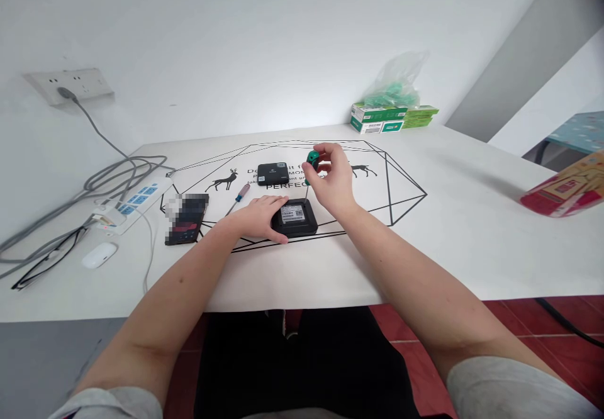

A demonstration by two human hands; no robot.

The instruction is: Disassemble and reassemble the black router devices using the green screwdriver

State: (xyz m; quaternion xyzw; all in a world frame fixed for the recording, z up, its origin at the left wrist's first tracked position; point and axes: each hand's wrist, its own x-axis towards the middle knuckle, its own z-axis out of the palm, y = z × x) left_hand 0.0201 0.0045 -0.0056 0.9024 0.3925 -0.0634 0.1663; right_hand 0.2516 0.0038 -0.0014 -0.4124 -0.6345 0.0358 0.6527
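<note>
A black square box with a white label [293,214] lies on the white table cover. My left hand [261,217] rests against its left side, fingers along the back edge and thumb at the front. My right hand [333,177] grips the green and black handle of a screwdriver [312,160], held upright with its thin shaft pointing down at the box's back right corner. Whether the tip touches the box is too small to tell. Behind sits a second black box [273,173]. A screwdriver with a red and blue handle [242,193] lies left of it.
On the left are a phone [189,219], a power strip [139,199] with grey cables, glasses [50,258] and a white case [99,255]. Green and white boxes [379,114] under a plastic bag [396,82] stand at the back right. A red package [564,189] is at far right.
</note>
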